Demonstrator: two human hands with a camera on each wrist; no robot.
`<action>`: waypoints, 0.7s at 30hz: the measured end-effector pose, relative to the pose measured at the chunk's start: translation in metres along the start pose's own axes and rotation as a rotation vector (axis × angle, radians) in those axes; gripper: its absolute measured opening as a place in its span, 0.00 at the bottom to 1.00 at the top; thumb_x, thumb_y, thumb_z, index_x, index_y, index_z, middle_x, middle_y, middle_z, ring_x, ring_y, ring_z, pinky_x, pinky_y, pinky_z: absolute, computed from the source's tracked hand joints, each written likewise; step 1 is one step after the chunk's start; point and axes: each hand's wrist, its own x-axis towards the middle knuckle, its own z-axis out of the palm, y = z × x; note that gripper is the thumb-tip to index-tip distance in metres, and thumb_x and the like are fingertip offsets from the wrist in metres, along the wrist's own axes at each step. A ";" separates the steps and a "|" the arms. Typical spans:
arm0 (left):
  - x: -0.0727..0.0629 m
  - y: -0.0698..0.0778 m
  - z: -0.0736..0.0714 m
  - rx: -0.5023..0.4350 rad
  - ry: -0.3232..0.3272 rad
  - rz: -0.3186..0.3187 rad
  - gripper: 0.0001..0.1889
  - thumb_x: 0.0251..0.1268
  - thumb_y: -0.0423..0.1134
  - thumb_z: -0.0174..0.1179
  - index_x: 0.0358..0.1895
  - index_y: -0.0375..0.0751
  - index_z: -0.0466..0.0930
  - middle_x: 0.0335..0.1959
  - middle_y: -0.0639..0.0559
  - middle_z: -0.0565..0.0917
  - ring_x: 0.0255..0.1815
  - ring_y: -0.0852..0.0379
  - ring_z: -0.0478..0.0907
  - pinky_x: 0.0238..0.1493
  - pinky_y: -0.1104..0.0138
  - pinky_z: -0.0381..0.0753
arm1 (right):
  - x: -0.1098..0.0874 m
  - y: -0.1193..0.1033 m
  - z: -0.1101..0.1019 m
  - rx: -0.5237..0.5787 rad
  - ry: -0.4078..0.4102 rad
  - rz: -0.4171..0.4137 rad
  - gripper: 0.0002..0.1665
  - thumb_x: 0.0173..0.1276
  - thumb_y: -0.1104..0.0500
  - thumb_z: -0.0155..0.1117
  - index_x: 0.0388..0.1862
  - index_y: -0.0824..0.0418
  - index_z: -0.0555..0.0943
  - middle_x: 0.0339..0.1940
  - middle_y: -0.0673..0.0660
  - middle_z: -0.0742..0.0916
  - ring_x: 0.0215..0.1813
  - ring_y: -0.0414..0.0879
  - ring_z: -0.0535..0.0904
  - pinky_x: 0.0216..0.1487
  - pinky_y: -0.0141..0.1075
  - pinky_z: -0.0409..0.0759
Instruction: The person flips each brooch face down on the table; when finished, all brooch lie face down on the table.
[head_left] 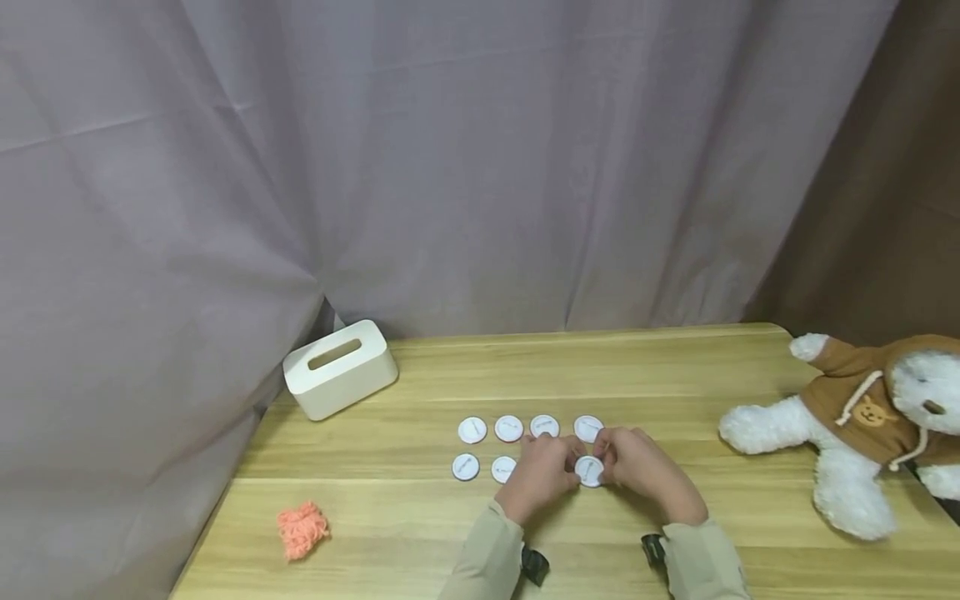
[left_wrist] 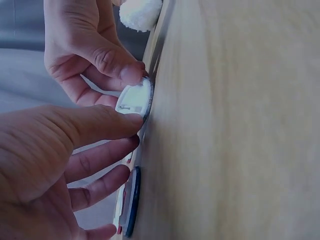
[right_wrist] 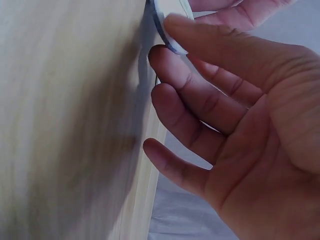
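Observation:
Between both hands is a round pin badge (head_left: pixel 589 472), its white back and safety pin facing up. My left hand (head_left: pixel 542 472) pinches its left edge, with the thumb on the back of the badge (left_wrist: pixel 135 99) in the left wrist view. On the opposite edge my right hand (head_left: pixel 637 463) pinches it too; its thumb lies over the badge (right_wrist: pixel 175 12) in the right wrist view. Other badges lie back up in two rows: one (head_left: pixel 588 428) just beyond the held one, another (head_left: pixel 544 426) behind my left hand, and one (head_left: pixel 503 469) partly hidden by that hand.
Farther left lie more badges, such as one (head_left: pixel 472 430) in the back row and one (head_left: pixel 466 467) in front. A white tissue box (head_left: pixel 341 371) stands back left. Orange yarn (head_left: pixel 302 530) lies front left. A plush bear (head_left: pixel 847 417) sits at the right on the wooden table (head_left: pixel 405 533).

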 end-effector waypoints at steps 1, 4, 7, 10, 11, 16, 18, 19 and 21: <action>0.000 0.000 0.000 -0.002 0.001 -0.003 0.14 0.48 0.37 0.75 0.41 0.52 0.87 0.25 0.68 0.82 0.30 0.66 0.71 0.42 0.64 0.62 | 0.001 -0.001 0.000 -0.006 0.002 -0.004 0.18 0.45 0.73 0.76 0.31 0.58 0.79 0.19 0.47 0.77 0.24 0.42 0.71 0.29 0.36 0.70; -0.001 -0.002 -0.001 -0.011 0.004 -0.018 0.14 0.47 0.37 0.75 0.41 0.52 0.88 0.25 0.67 0.81 0.31 0.65 0.70 0.41 0.63 0.62 | 0.004 -0.002 0.002 -0.027 0.003 -0.031 0.18 0.43 0.71 0.77 0.30 0.58 0.79 0.19 0.47 0.76 0.24 0.41 0.70 0.29 0.35 0.69; -0.002 -0.004 -0.002 -0.017 0.003 -0.041 0.15 0.45 0.36 0.75 0.40 0.52 0.88 0.24 0.66 0.79 0.31 0.64 0.70 0.41 0.62 0.62 | 0.006 -0.002 0.005 -0.036 0.003 -0.062 0.18 0.43 0.71 0.77 0.30 0.58 0.79 0.20 0.46 0.76 0.24 0.39 0.69 0.29 0.35 0.69; -0.003 -0.005 -0.004 -0.038 -0.001 -0.051 0.14 0.45 0.36 0.76 0.38 0.52 0.88 0.24 0.66 0.78 0.31 0.64 0.69 0.41 0.61 0.61 | 0.007 -0.002 0.008 -0.039 0.009 -0.073 0.18 0.42 0.71 0.77 0.29 0.57 0.80 0.19 0.46 0.75 0.24 0.39 0.68 0.29 0.34 0.68; -0.003 -0.006 -0.005 -0.045 -0.003 -0.053 0.14 0.45 0.36 0.76 0.38 0.52 0.88 0.24 0.66 0.79 0.31 0.64 0.69 0.42 0.61 0.61 | 0.007 -0.002 0.009 -0.041 0.012 -0.073 0.18 0.42 0.71 0.76 0.29 0.57 0.80 0.20 0.46 0.75 0.24 0.39 0.68 0.29 0.34 0.67; 0.000 -0.005 -0.003 -0.031 0.015 -0.047 0.12 0.44 0.36 0.76 0.35 0.53 0.88 0.23 0.66 0.79 0.30 0.64 0.69 0.43 0.59 0.62 | 0.008 -0.001 0.009 -0.053 0.034 -0.067 0.17 0.41 0.72 0.75 0.28 0.57 0.80 0.21 0.46 0.75 0.26 0.40 0.68 0.30 0.35 0.68; 0.002 -0.004 -0.001 -0.010 0.017 -0.040 0.11 0.43 0.36 0.76 0.32 0.52 0.87 0.21 0.66 0.76 0.29 0.64 0.68 0.41 0.59 0.61 | 0.007 0.001 0.009 -0.057 0.033 -0.050 0.16 0.42 0.71 0.76 0.28 0.58 0.81 0.22 0.47 0.76 0.28 0.41 0.69 0.32 0.36 0.69; 0.002 -0.002 0.000 0.000 0.016 -0.036 0.10 0.43 0.36 0.75 0.30 0.52 0.87 0.21 0.65 0.75 0.28 0.64 0.67 0.40 0.59 0.61 | 0.006 0.002 0.008 -0.059 0.033 -0.039 0.16 0.42 0.70 0.77 0.28 0.58 0.81 0.23 0.47 0.76 0.29 0.41 0.69 0.33 0.37 0.70; 0.003 0.001 0.003 0.021 0.018 -0.032 0.09 0.42 0.36 0.75 0.29 0.53 0.86 0.20 0.65 0.73 0.28 0.64 0.67 0.38 0.60 0.60 | 0.005 0.006 0.007 -0.061 0.038 -0.021 0.16 0.42 0.69 0.78 0.29 0.59 0.82 0.25 0.48 0.78 0.30 0.42 0.71 0.35 0.38 0.72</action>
